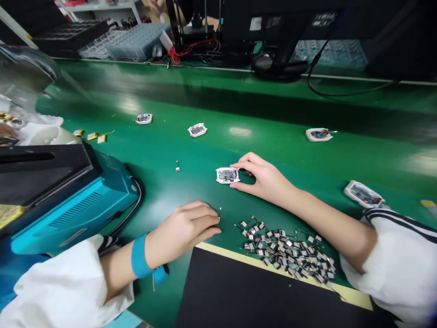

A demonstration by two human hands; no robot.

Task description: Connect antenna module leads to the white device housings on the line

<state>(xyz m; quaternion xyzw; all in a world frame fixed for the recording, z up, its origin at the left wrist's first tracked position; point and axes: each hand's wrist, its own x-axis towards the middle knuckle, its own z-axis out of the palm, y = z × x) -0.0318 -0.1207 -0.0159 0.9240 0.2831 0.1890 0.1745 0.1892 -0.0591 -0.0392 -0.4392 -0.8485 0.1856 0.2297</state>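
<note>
Black mat (221, 291) nearest. I see the right hand (266, 178) pinching a white casing (223, 182), long axis left-right, circuit board (226, 175) inside; left hand (186, 226) has fingers bunched, grip unclear.

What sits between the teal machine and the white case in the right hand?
Head view: a black cable, then one small wired component on the green tabletop.

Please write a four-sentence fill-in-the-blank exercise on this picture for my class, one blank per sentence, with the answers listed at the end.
1. The right hand grips a ____-rimmed device.
2. A blue band circles the ____ wrist.
3. The pile of parts lies beside the ____ forearm.
4. The surface of the bench is ____.

Missing words: white; left; right; green.
</note>
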